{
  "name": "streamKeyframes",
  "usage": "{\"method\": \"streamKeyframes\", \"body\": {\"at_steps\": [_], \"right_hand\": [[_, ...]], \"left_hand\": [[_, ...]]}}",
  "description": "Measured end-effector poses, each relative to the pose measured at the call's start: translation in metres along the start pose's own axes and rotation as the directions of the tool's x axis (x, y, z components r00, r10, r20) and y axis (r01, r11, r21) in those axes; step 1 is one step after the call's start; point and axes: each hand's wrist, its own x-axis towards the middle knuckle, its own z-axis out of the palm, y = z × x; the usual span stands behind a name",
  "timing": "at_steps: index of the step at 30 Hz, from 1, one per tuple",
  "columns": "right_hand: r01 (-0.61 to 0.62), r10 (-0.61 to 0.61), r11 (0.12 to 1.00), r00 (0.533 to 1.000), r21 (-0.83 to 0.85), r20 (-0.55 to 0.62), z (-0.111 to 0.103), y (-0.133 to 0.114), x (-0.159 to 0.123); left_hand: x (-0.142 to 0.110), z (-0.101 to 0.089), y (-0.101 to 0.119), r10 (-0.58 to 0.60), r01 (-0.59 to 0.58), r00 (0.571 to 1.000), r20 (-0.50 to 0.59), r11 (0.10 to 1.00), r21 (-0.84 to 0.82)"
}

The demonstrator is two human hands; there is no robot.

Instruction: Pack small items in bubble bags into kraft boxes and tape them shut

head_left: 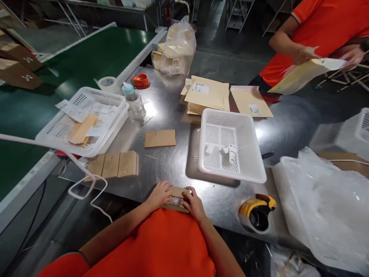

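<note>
At the table's front edge, close to the orange shirt, lies a small brown cardboard box (pixel 178 191). Its flaps are partly raised, and some clear plastic material (pixel 175 200) shows inside. My left hand (pixel 160 194) holds the box's left side, fingers bent over the edge. On the other side my right hand (pixel 195 203) grips it with thumb and fingers closed on the flap. A flat cardboard box (pixel 160 138) lies farther ahead on the metal table. Several folded boxes (pixel 118 164) stand in a row to the left.
A white basket (pixel 250 154) holding paper scraps stands right of centre, with padded envelopes (pixel 211 92) behind it. An orange-yellow tape dispenser (pixel 257 213) and a plastic-filled bin (pixel 294 207) are at right. Left stand another basket (pixel 49 130) and a spray bottle (pixel 135 102). A co-worker (pixel 325 34) handles an envelope.
</note>
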Motion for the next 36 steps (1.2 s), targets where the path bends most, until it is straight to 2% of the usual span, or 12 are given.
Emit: {"method": "streamKeyframes", "body": {"at_steps": [1,3,7,10,15,18,21,24,27,29,33,36], "right_hand": [[-0.009,0.009,1.000,1.000,-0.010,0.013,0.000,0.000,0.000],[-0.047,0.047,0.999,0.999,0.014,0.021,0.002,0.001,-0.001],[-0.122,0.132,0.955,0.991,0.269,-0.019,0.006,0.003,0.002],[-0.150,0.189,0.892,0.981,0.427,-0.049,0.009,0.003,0.007],[-0.151,0.208,0.861,0.976,0.486,-0.065,0.016,-0.002,0.005],[-0.223,0.309,0.751,0.951,0.621,-0.032,0.019,-0.009,0.001],[-0.314,0.400,0.644,0.916,0.698,0.043,0.021,-0.015,-0.001],[-0.305,0.425,0.698,0.905,0.648,-0.032,0.026,-0.016,0.003],[-0.243,0.382,0.779,0.915,0.578,-0.130,0.035,-0.013,0.009],[-0.227,0.361,0.798,0.921,0.558,-0.142,0.040,-0.011,0.012],[-0.203,0.328,0.830,0.931,0.520,-0.159,0.044,-0.007,0.012],[-0.193,0.310,0.848,0.936,0.494,-0.166,0.042,-0.005,0.010]], "left_hand": [[0.001,-0.003,0.000,0.061,-0.062,0.997,0.042,0.998,0.017],[0.003,-0.010,0.002,0.105,-0.107,0.989,0.108,0.994,0.018],[0.006,-0.016,0.008,0.061,-0.065,0.984,0.169,0.998,0.016],[0.010,-0.013,0.013,-0.065,0.065,0.990,0.123,0.998,0.007],[0.010,-0.005,0.019,-0.195,0.197,0.980,0.044,0.980,-0.031],[0.004,0.003,0.017,-0.195,0.194,0.981,-0.014,0.979,-0.063],[-0.002,0.013,0.009,-0.125,0.125,0.991,-0.039,0.992,-0.009],[-0.008,0.018,-0.006,0.022,-0.023,1.000,0.011,0.995,0.099],[-0.015,0.017,-0.021,0.144,-0.155,0.986,0.086,0.978,0.139],[-0.020,0.015,-0.027,0.167,-0.177,0.982,0.091,0.976,0.126],[-0.028,0.015,-0.037,0.207,-0.208,0.978,0.022,0.978,0.031],[-0.031,0.012,-0.045,0.255,-0.253,0.966,0.051,0.966,-0.045]]}}
